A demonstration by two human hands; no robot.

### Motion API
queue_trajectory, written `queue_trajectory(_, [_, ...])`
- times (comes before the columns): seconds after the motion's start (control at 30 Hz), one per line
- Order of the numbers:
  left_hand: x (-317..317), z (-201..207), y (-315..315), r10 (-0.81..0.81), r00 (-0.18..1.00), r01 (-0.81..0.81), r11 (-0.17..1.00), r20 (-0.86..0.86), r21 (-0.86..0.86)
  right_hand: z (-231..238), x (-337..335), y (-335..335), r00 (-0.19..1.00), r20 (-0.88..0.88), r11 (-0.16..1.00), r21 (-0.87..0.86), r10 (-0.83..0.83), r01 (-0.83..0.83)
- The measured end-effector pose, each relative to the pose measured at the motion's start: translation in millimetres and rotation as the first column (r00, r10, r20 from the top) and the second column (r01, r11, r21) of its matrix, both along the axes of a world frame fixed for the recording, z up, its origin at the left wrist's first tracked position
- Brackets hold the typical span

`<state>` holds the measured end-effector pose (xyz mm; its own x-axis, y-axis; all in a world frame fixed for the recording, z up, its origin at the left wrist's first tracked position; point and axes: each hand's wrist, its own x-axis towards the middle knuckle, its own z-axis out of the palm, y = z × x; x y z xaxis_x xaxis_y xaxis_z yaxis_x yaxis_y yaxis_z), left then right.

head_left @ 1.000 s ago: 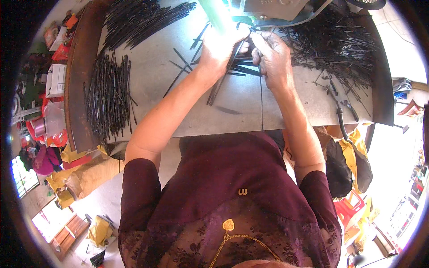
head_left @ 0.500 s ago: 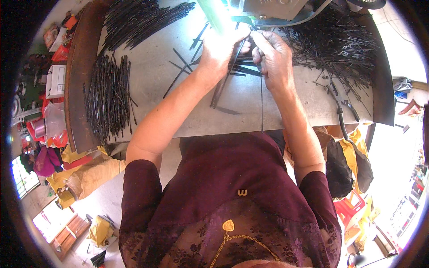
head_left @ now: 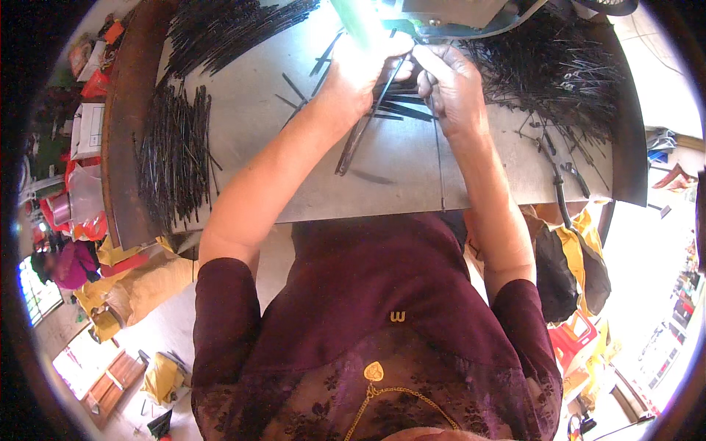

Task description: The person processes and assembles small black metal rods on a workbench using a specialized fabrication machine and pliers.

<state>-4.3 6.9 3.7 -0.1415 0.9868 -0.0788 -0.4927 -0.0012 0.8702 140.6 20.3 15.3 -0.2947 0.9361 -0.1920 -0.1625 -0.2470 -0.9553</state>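
Note:
My left hand (head_left: 354, 73) is closed round a few dark strips (head_left: 360, 134) that slant down toward me. Close beside it, my right hand (head_left: 454, 87) pinches a thin black rod (head_left: 440, 165), which hangs down to the table's near edge. The fingertips of both hands nearly meet in front of a machine (head_left: 460, 16) under a strong light. Glare washes out part of the left hand, so what lies between the fingertips is hard to make out. Several short dark strips (head_left: 404, 109) lie on the table behind and between the hands.
Bundles of black rods lie at the table's far left (head_left: 228, 33) and near left (head_left: 176, 158). A tangled heap of dark wire pieces (head_left: 551, 70) covers the far right. Pliers (head_left: 557, 173) lie near the right edge. Raised brown rims (head_left: 121, 147) bound the table (head_left: 287, 187).
The strips in my left hand have swung slightly left. The lower end of the rod in my right hand has shifted a little right. My left forearm now covers more of the loose strips.

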Motion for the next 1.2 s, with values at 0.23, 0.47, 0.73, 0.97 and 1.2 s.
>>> queue_trajectory(0.23, [5.7, -1.4, -13.2, 0.008, 0.995, -0.014, 0.998, -0.104, -0.056, 11.6, 10.9, -1.6, 0.965, 0.253, 0.990, 0.102, 0.074, -0.103])
queue_trajectory(0.47, [6.9, 7.1, -26.7, -0.077, 0.990, 0.081, 0.997, -0.121, 0.022, 4.7, 13.1, -19.0, 0.997, 0.068, 1.000, 0.004, 0.019, -0.020])
queue_trajectory(0.73, [7.4, 4.2, -20.4, -0.097, 0.986, 0.107, 0.992, -0.138, 0.068, 3.7, 16.0, -20.1, 0.993, 0.116, 0.997, 0.062, 0.031, -0.038])
queue_trajectory(0.97, [4.5, -0.5, -13.3, -0.005, 0.986, 0.040, 0.978, -0.166, 0.205, 12.3, 18.2, -2.4, 0.987, 0.100, 0.988, 0.071, 0.128, -0.136])
queue_trajectory(1.2, [9.1, -2.5, -4.7, 0.010, 0.995, 0.004, 0.990, -0.099, 0.142, -3.8, 17.5, 3.3, 0.993, -0.007, 0.993, 0.001, 0.117, -0.117])
